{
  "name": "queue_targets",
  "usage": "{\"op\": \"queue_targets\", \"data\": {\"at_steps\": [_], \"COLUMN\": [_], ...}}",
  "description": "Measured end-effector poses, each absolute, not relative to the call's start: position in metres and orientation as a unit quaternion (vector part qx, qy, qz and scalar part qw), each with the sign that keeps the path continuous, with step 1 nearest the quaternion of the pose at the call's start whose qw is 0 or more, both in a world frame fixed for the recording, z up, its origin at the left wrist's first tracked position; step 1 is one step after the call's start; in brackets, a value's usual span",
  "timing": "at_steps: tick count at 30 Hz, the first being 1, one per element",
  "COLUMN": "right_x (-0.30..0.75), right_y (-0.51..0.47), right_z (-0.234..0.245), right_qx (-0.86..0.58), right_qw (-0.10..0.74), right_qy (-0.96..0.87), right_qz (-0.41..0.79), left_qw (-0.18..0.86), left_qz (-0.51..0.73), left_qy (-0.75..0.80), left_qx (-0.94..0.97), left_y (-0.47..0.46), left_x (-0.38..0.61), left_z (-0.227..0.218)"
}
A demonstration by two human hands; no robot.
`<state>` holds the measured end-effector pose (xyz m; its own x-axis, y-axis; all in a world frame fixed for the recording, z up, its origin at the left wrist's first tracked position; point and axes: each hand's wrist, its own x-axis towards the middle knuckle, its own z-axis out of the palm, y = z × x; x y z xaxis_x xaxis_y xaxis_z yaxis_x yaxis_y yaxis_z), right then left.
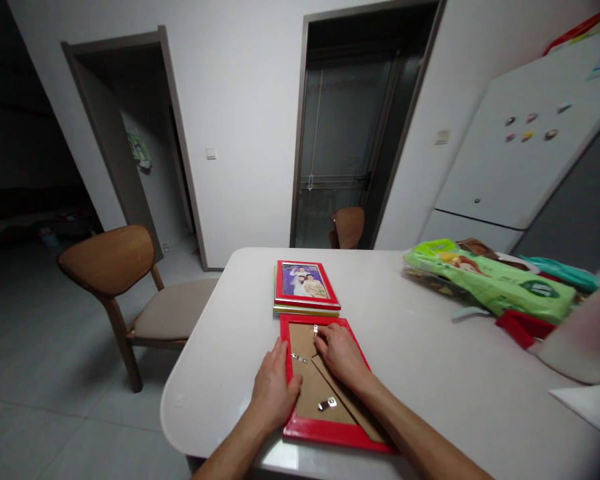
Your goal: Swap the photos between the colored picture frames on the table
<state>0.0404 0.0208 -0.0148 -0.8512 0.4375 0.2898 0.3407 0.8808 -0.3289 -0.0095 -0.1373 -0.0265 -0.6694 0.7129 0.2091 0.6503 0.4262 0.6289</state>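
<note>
A red picture frame [325, 433] lies face down on the white table [430, 373], showing its brown cardboard back with small metal clips. My left hand [273, 390] rests flat on the frame's left edge, fingers stretched out. My right hand [341, 352] lies on the cardboard back with its fingertips curled at a metal clip near the top edge. Just beyond, a stack of frames [306, 288] lies face up, the top one red with a photo in it.
Green plastic packages [490, 280] and a red item [523, 327] lie at the table's right. A wooden chair [130, 293] stands to the left, another chair [347, 227] behind the table. A white fridge [525, 153] stands at the right.
</note>
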Motion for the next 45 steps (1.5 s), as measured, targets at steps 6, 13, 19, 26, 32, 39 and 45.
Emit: {"op": "queue_targets", "data": {"at_steps": [6,13,19,26,32,39,45], "right_x": [0.032,0.034,0.082,0.111,0.105,0.107,0.118], "right_y": [0.035,0.03,0.012,-0.001,0.002,-0.028,0.011], "right_z": [-0.023,-0.017,-0.004,-0.008,0.012,0.045,0.015], "right_qx": [-0.233,-0.219,-0.179,-0.183,-0.197,-0.138,-0.244], "right_qw": [0.175,0.175,0.16,0.144,0.157,0.209,0.179], "right_qy": [-0.949,-0.952,-0.96,-0.957,-0.952,-0.936,-0.937], "right_qz": [0.115,0.119,0.144,0.174,0.173,0.248,0.175], "left_qw": [0.045,0.048,0.058,0.07,0.093,0.155,0.165], "left_qz": [0.346,0.352,0.355,0.412,0.51,0.618,0.628], "left_qy": [0.846,0.846,0.848,0.831,0.791,0.724,0.734], "left_qx": [0.402,0.398,0.388,0.366,0.325,0.264,0.198], "left_y": [-0.137,-0.138,-0.14,-0.138,-0.135,-0.149,-0.208], "left_x": [-0.009,-0.009,-0.006,-0.006,-0.003,-0.008,-0.049], "left_z": [-0.027,-0.025,-0.025,-0.024,-0.012,0.013,0.007]}}
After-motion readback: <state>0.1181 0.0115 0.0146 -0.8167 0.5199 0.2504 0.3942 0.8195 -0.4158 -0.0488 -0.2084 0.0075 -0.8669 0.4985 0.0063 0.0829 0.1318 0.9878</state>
